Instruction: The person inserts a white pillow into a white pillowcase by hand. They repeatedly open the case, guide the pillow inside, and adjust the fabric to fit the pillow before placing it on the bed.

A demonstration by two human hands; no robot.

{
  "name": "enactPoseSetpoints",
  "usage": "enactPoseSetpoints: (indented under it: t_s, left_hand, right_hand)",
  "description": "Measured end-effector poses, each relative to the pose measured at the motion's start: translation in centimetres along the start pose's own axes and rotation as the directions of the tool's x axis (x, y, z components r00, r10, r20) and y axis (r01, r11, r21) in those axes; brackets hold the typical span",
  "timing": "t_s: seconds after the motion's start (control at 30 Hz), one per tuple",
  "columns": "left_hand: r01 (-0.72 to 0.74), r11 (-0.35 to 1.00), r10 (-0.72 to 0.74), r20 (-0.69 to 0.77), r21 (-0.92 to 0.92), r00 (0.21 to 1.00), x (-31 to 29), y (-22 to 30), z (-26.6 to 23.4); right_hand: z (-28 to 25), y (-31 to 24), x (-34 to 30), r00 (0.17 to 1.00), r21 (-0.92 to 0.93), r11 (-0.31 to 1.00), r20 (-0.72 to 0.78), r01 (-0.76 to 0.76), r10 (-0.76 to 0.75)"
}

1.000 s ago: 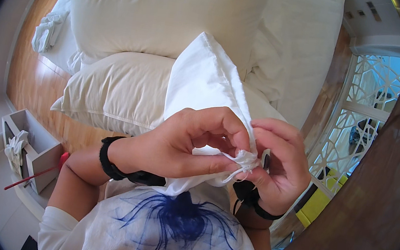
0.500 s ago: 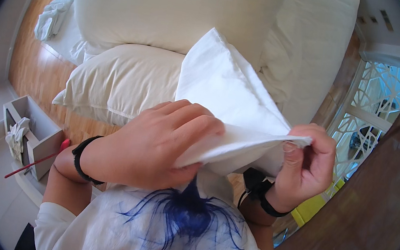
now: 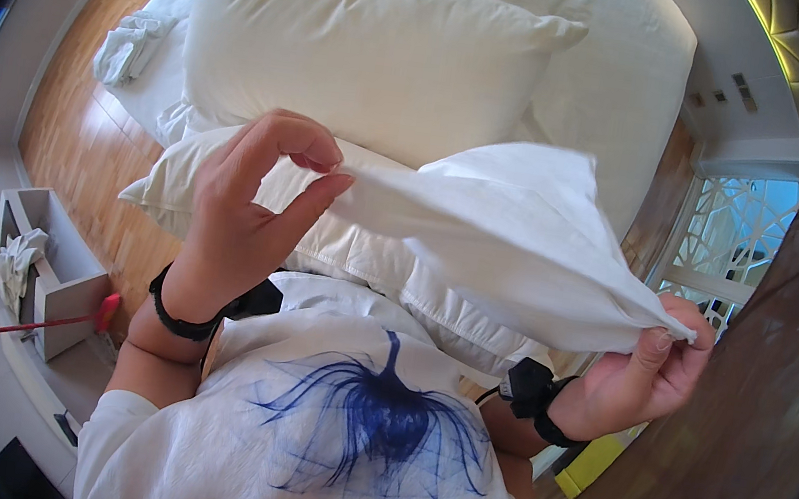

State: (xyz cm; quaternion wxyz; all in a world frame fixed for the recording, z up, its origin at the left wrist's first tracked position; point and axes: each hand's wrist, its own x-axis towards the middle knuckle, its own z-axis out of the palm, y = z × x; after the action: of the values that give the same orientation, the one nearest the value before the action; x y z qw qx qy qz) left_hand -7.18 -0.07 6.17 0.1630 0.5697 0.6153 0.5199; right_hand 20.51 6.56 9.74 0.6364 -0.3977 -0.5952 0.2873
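Observation:
A white cloth [image 3: 512, 234] is stretched between my two hands, with one upper corner standing up. My left hand [image 3: 248, 209] is closed, pinching its left end between thumb and fingertips. At the opposite end my right hand [image 3: 640, 374] grips a corner, thumb on the near side and fingers curled behind. Beneath the cloth lies a cream pillow [image 3: 180, 170], partly hidden by it and by my left hand. A larger cream pillow [image 3: 345, 51] rests just beyond.
The pillows lie on a bed with a cream sheet [image 3: 638, 49]. Folded white fabric [image 3: 131, 48] sits at its far left corner. An open drawer box [image 3: 76, 293] with white fabric [image 3: 19, 265] and a red stick-like tool [image 3: 57, 321] is at left. A white lattice panel [image 3: 704, 239] stands right.
My hands have moved apart, left hand up and leftward, right hand rightward and down. The cloth, bunched and folded before, is now spread between them.

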Motion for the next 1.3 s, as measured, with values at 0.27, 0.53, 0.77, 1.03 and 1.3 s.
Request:
enactPoseSetpoints:
  t_s: [0.27, 0.53, 0.77, 1.03, 1.3]
  left_hand:
    - [-0.465, 0.862, 0.443, 0.148, 0.200, 0.884, -0.6, 0.5, 1.0]
    - [-0.494, 0.840, 0.418, 0.314, 0.225, 0.853, -1.0, -0.1, 1.6]
    - [-0.542, 0.774, 0.434, 0.348, 0.327, 0.831, -1.8, -2.2, 0.8]
    - [-0.664, 0.694, 0.644, 0.172, 0.278, 0.745, -5.9, -3.5, -0.1]
    - [-0.411, 0.885, 0.337, 0.308, 0.220, 0.890, -4.0, -3.6, -0.9]
  right_hand:
    - [-0.5, -0.7, -1.9, 0.997, -0.017, 0.997, -0.011, -0.079, 0.079]
    - [-1.1, -1.4, -3.1, 0.995, -0.027, 0.996, 0.046, -0.088, 0.089]
    - [-1.1, -0.7, -3.5, 0.996, -0.036, 0.997, 0.067, -0.064, 0.067]
    - [-1.2, 0.8, -3.4, 0.993, -0.135, 0.984, -0.003, -0.115, 0.116]
    - [-0.4, 0.1, -3.7, 0.974, -0.198, 0.977, 0.193, -0.075, 0.114]
